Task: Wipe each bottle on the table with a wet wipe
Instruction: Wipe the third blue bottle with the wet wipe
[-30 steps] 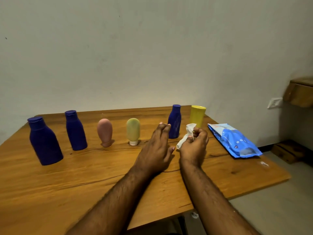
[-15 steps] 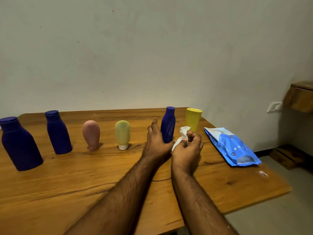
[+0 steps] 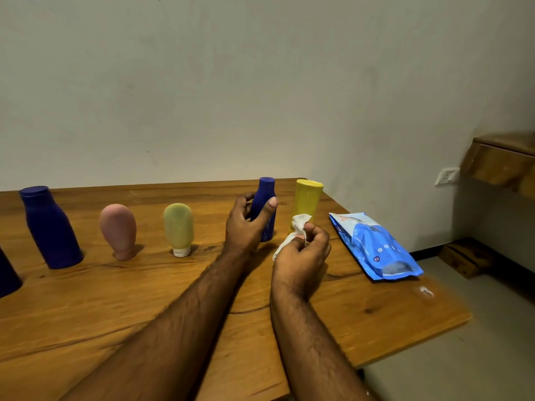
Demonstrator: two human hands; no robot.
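Note:
Several bottles stand in a row on the wooden table. My left hand grips the small dark blue bottle, thumb on its right side, fingers behind its left; the bottle stands upright on the table. My right hand hovers just to the right and pinches a crumpled white wet wipe. Behind the wipe stands a yellow bottle. To the left are a yellow-green tube on its white cap, a pink tube, a larger dark blue bottle, and another blue bottle cut off by the left edge.
A blue wet-wipe pack lies flat near the table's right edge. The wall runs close behind the bottles. A wooden shelf and a wall socket are at the right, with floor below the table's right corner.
My left hand moved forward from in front of the small blue bottle and closed around it. My right hand kept the wipe and stayed beside it. The view shifted to the right.

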